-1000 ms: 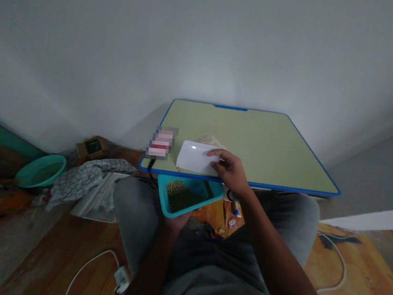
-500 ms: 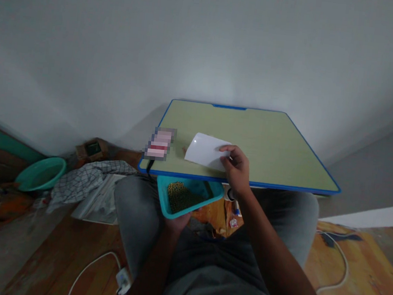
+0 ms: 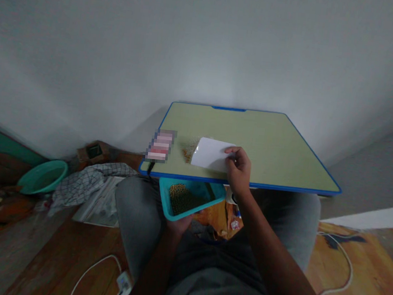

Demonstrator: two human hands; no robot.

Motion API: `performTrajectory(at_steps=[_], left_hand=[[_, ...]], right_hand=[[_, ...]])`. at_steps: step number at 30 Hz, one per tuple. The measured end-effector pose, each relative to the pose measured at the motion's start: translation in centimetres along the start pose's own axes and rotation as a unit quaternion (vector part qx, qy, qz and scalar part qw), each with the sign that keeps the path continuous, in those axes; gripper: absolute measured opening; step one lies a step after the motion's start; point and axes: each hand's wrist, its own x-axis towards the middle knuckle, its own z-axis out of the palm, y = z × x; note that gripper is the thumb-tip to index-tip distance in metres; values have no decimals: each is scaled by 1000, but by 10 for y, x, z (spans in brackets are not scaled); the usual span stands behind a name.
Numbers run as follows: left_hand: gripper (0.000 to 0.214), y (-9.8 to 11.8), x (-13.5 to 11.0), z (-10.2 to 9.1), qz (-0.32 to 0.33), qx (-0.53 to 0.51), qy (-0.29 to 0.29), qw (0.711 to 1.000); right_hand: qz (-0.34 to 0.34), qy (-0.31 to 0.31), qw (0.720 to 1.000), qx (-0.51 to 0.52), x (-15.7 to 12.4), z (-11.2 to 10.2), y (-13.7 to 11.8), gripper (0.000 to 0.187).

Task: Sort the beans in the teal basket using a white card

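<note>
My right hand (image 3: 239,168) is closed on the right edge of a white sheet (image 3: 213,154), pinched between thumb and fingers just above the table. Small loose grains (image 3: 188,151), some orange-brown and some pale, lie on the tabletop at the sheet's left edge. Below the table's front edge my left hand (image 3: 179,224) holds a teal plastic tub (image 3: 172,217) from underneath, with most of its fingers hidden. Inside the tub are yellow beans (image 3: 178,192) and small dark green beans (image 3: 184,204).
The green folding table (image 3: 269,145) has a blue rim and stands against the wall. A blurred pink item (image 3: 161,146) rests at its left. On the floor are a teal basin (image 3: 42,177), a checked cloth (image 3: 89,179), and a white power strip (image 3: 123,283) with its cable.
My right hand has drawn the white sheet slightly to the right and tilted it lower, uncovering more grains on its left. The tub remains under the table edge.
</note>
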Motion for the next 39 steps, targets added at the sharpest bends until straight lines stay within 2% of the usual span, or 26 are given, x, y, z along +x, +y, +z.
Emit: performTrajectory(at_steps=[3,5,13,23,32,39], left_hand=[[41,2,1,0,-4,8,-10,1000],[41,5,0,2,-7,12,-13,1000],[39,3,-2,7,-17,28,11,999],[36,-2,-3,2,-15,40,34,999],[33,-1,-2,0,-10,38,30,999],[36,-2,-2,-2,-13,36,42,998]], right_hand=[[8,-51,999,-7,-1,-1,0,22],[7,-57,998,-19,-1,-1,1,22],[-19,35,996,-75,4,0,0,22],[-16,70,990,-124,11,-8,2,19],[-3,110,989,-101,13,-8,9,19],[-25,96,986,-131,10,-8,6,19]])
